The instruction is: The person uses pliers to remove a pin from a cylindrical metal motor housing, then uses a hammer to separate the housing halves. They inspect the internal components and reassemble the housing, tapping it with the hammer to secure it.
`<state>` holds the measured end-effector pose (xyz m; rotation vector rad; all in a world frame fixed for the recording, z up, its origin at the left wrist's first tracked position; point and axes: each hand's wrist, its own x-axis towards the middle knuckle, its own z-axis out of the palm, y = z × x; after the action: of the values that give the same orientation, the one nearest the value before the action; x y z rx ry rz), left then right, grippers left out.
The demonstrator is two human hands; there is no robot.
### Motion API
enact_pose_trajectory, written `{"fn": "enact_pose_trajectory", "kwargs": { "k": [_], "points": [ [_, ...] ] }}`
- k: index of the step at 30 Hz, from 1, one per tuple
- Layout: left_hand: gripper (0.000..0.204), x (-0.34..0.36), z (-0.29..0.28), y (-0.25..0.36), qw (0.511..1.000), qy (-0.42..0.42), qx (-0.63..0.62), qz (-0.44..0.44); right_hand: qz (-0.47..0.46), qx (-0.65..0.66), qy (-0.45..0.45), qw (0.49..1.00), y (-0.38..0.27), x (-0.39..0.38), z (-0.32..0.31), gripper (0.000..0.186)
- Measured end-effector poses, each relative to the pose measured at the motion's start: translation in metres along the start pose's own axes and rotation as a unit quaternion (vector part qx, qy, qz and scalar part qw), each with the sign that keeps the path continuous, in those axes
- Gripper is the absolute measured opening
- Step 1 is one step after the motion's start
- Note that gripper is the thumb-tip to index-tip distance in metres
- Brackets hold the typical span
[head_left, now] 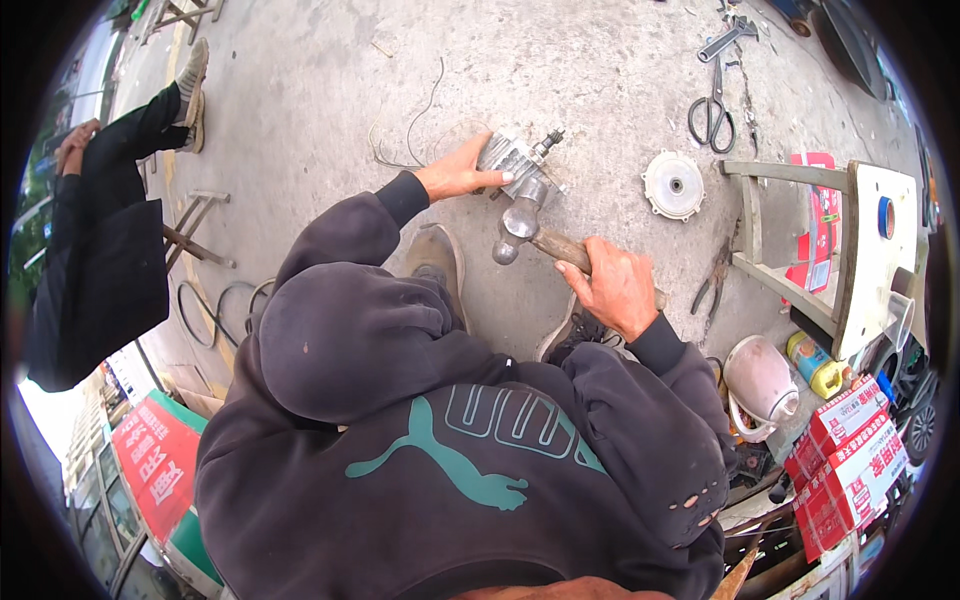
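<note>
My left hand [460,173] is closed on the side of a finned metal motor housing [520,165], whose shaft end points away to the right. The housing is just above the concrete floor or on it; I cannot tell which. In my right hand [617,285] is a ball-peen hammer [518,220], its wooden handle wrapped by my fingers. The hammer's steel head overlaps the near end of the housing; whether they touch is unclear. Thin loose wires [425,110] trail on the floor beside my left hand. A round metal end cover [675,186] lies farther right.
Black-handled scissors [711,124], an adjustable wrench [728,40] and pliers [712,278] lie at the right. A stool on its side [850,255], a pink jug [760,378] and red boxes [845,455] stand nearby. At left, another person [110,240] sits near a folding stool [195,230].
</note>
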<state>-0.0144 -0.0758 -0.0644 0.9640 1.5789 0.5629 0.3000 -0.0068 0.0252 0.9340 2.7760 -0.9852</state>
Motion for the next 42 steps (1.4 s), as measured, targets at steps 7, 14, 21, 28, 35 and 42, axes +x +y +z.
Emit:
{"fn": "enact_pose_trajectory", "kwargs": {
  "k": [7, 14, 21, 28, 35, 42],
  "points": [
    [0.093, -0.001, -0.009, -0.018, 0.998, -0.021, -0.052, -0.006, -0.083, -0.018, -0.006, 0.996, -0.005, -0.004, -0.008, 0.047],
    [0.092, 0.005, -0.003, -0.008, 0.998, 0.060, -0.019, 0.005, 0.032, -0.066, 0.036, 0.997, 0.015, 0.024, 0.011, 0.047],
    [0.086, -0.008, -0.005, 0.011, 0.999, 0.025, 0.031, -0.005, -0.200, -0.055, -0.042, 0.977, -0.017, 0.001, -0.011, 0.047],
    [0.076, 0.007, 0.002, 0.011, 0.989, 0.040, 0.139, -0.006, 0.001, -0.049, 0.082, 0.995, 0.021, 0.027, -0.001, 0.045],
    [0.074, 0.006, 0.013, -0.017, 0.992, 0.095, -0.007, 0.083, -0.138, -0.039, -0.018, 0.990, -0.002, 0.004, -0.021, 0.049],
    [0.080, 0.016, -0.001, 0.016, 0.989, 0.045, 0.130, 0.049, 0.002, -0.033, 0.071, 0.997, 0.021, 0.019, -0.009, 0.048]
  ]
}}
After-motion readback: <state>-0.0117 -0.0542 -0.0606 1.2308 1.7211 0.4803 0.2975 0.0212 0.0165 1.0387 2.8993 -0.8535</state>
